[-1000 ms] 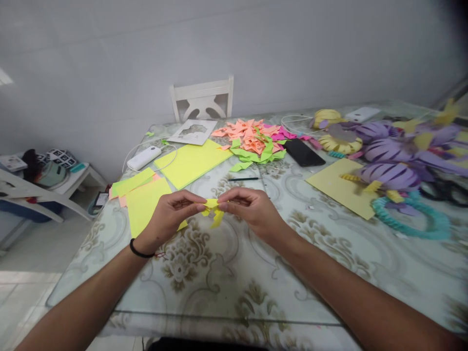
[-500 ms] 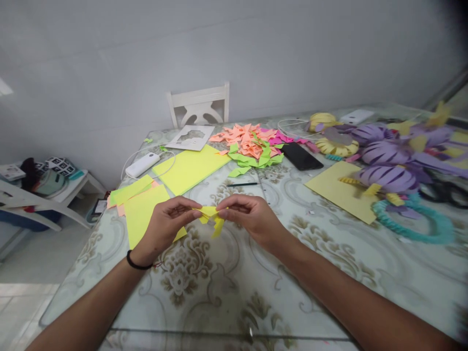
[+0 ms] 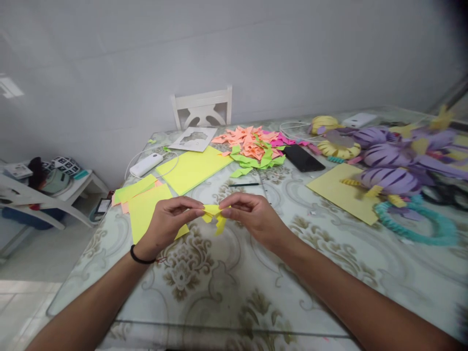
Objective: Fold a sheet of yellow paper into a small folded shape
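Between my two hands is a small folded piece of yellow paper [image 3: 212, 211], held above the patterned tabletop with a loose strip hanging down on its right. My left hand [image 3: 171, 219], with a black band at the wrist, pinches its left end between thumb and fingers. The right end is pinched the same way by my right hand [image 3: 252, 214]. Part of the paper is hidden behind my fingertips. Yellow sheets [image 3: 146, 212] lie beneath and beyond my left hand. A thin dark pen-like stick [image 3: 243, 185] lies just beyond my right hand.
Farther back are a yellow stack of paper [image 3: 193, 168], a pile of folded orange and green pieces [image 3: 252, 151] and a black phone [image 3: 304, 158]. To the right lie purple paper lanterns [image 3: 391, 180], a teal ring [image 3: 438, 234] and black scissors [image 3: 446, 192]. A white device [image 3: 146, 165] with a cable is at left.
The view has shifted slightly, so the table and its things appear a little to the right. Both hands keep their pinch on the yellow paper, which has tilted only slightly.
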The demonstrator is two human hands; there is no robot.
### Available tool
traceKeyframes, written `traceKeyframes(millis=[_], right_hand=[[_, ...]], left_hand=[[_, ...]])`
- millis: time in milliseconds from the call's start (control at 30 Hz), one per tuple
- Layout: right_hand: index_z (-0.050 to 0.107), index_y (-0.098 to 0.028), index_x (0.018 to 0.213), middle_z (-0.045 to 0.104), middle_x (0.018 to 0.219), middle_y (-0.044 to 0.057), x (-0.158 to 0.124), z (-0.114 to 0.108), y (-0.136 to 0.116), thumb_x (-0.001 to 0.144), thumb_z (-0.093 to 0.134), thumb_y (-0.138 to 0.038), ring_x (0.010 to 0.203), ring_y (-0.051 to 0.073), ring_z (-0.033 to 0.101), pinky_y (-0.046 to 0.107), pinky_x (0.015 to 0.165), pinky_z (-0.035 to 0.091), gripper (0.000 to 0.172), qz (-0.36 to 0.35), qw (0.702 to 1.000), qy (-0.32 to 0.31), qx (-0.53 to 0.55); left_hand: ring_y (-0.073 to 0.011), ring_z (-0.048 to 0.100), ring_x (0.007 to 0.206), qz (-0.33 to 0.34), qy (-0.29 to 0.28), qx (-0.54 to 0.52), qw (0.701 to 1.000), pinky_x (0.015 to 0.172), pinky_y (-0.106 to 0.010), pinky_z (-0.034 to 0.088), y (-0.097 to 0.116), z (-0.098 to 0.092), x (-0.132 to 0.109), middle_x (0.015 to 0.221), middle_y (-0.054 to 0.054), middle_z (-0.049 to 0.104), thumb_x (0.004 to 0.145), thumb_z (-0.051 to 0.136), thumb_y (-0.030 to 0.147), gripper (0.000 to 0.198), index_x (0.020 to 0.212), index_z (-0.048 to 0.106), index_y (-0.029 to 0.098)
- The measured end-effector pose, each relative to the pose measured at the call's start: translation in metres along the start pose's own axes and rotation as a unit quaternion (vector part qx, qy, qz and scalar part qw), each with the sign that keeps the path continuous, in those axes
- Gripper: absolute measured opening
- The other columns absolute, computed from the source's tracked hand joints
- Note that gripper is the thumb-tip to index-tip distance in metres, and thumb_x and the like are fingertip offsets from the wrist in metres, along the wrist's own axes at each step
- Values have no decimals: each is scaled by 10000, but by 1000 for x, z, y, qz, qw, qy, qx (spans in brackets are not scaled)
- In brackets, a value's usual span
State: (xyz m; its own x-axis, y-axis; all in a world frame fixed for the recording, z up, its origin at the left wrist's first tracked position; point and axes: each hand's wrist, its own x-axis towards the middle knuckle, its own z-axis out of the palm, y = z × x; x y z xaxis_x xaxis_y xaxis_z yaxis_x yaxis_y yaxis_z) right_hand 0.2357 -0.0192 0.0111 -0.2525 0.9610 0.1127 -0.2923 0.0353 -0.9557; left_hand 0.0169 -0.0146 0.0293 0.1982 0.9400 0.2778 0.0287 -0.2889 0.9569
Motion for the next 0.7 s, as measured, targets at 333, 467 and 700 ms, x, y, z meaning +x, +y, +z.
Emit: traceKeyframes(millis=[333, 467, 700], right_hand=[[803, -207, 776, 757, 810, 32, 0, 0, -2, 646, 937, -379, 777, 175, 683, 308, 759, 552, 253, 9, 1000, 2, 14], [805, -201, 778, 719, 760, 16, 2, -2, -5, 637, 942, -393, 720, 148, 635, 289, 724, 519, 276, 18, 999, -14, 46], [783, -205, 781, 704, 779, 18, -1, -2, -10, 639, 939, -398, 709, 146, 614, 282, 696, 499, 286, 18, 998, -31, 53]], left_hand=[[-213, 774, 740, -15, -9, 6, 1000, 709, -282, 641, -2, -4, -1, 788, -88, 810, 702, 920, 349, 235, 792, 815, 158], [-186, 773, 715, -31, -44, -48, 997, 679, -236, 629, -3, -6, -2, 785, -80, 807, 693, 932, 296, 242, 836, 805, 148], [-150, 751, 692, -35, -53, -72, 995, 645, -198, 604, -4, -5, -2, 785, -63, 801, 711, 923, 246, 235, 869, 782, 144]])
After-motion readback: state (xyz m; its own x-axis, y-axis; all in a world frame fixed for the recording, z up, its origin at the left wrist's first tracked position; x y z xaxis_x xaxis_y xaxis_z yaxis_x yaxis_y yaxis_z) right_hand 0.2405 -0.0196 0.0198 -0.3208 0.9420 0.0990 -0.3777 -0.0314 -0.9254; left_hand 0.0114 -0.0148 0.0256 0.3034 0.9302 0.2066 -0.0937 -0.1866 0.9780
